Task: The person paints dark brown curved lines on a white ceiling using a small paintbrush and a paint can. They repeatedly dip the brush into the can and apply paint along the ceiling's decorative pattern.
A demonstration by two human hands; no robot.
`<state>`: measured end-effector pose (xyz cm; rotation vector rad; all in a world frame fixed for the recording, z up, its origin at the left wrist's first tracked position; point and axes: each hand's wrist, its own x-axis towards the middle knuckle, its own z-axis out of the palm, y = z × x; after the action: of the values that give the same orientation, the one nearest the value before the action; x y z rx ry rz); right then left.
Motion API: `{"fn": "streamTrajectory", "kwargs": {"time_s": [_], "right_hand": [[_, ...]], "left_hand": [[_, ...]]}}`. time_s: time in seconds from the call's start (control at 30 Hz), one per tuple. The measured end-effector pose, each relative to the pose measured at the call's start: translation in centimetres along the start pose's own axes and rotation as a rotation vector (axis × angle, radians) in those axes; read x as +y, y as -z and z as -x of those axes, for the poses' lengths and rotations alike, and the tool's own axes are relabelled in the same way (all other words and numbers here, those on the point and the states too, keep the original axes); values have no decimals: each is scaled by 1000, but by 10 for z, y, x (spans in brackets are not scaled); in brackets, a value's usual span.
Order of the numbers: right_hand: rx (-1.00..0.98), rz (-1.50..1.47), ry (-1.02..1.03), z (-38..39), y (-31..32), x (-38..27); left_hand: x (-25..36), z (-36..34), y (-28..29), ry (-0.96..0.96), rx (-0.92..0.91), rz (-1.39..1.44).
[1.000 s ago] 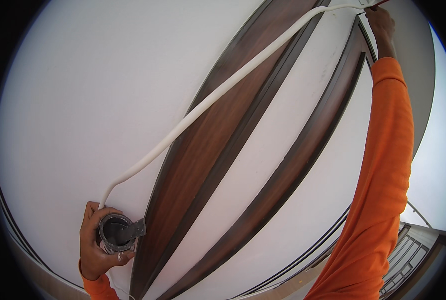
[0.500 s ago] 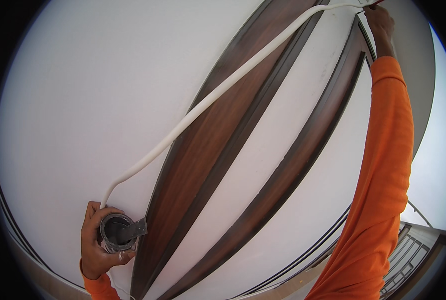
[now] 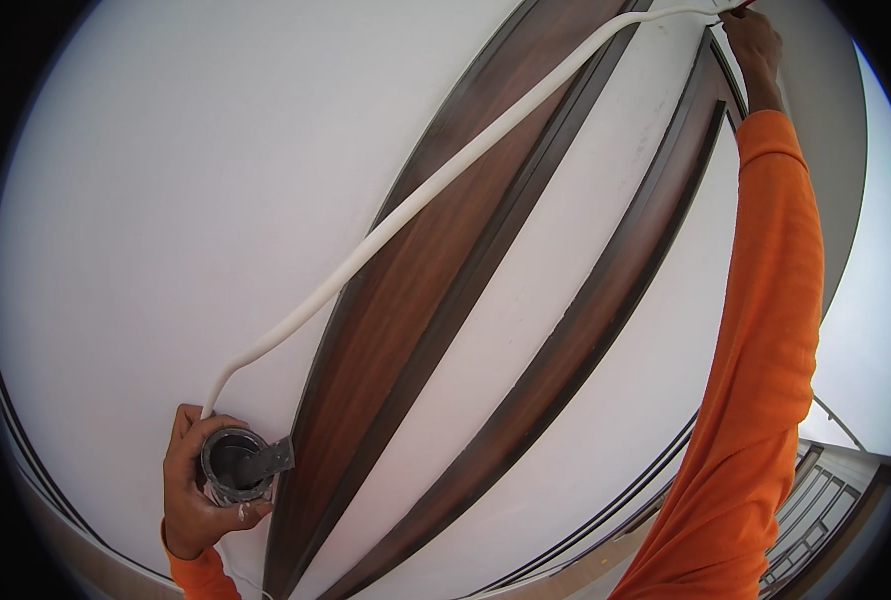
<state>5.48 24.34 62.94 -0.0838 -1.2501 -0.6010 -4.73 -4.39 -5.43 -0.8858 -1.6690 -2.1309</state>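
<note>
At the lower left, my left hand (image 3: 192, 487) is closed round a dark round cup (image 3: 234, 462) with whitish smears on its outside. A flat dark grey piece (image 3: 269, 461) lies across the cup's mouth and juts past its rim on the right. High at the upper right, my right hand (image 3: 753, 40) grips a thin red handle (image 3: 743, 6), mostly cut off by the picture's edge. Between the two hands a white tube-like cord (image 3: 436, 184) runs diagonally across; its lower end passes behind the left hand.
A white wall (image 3: 186, 200) fills most of the view. Dark brown wooden frame pieces (image 3: 456, 235) and a narrower brown trim (image 3: 576, 330) cross it, curved by the lens. Metal railings (image 3: 816, 510) stand at the lower right, beside my orange sleeve (image 3: 766, 300).
My right hand has shifted very slightly left and up with the red handle. The left hand keeps its hold on the cup, almost unmoved.
</note>
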Motion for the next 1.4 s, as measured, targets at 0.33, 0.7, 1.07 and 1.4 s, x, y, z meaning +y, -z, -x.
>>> {"fn": "streamTrajectory", "kwargs": {"time_s": [0.33,0.7,1.07,1.4], "right_hand": [[16,-11,16,-4,-4,5],[19,-39,33,-2,-1,3],[-67,295,87,-40,-35,71],[-95,161,-182,-13,-34,68]], "left_hand": [[-1,-1,2,-11,-13,-33],[1,0,1,-10,0,-30],[3,0,0,-11,-12,-8],[12,2,-2,3,2,-4]]}}
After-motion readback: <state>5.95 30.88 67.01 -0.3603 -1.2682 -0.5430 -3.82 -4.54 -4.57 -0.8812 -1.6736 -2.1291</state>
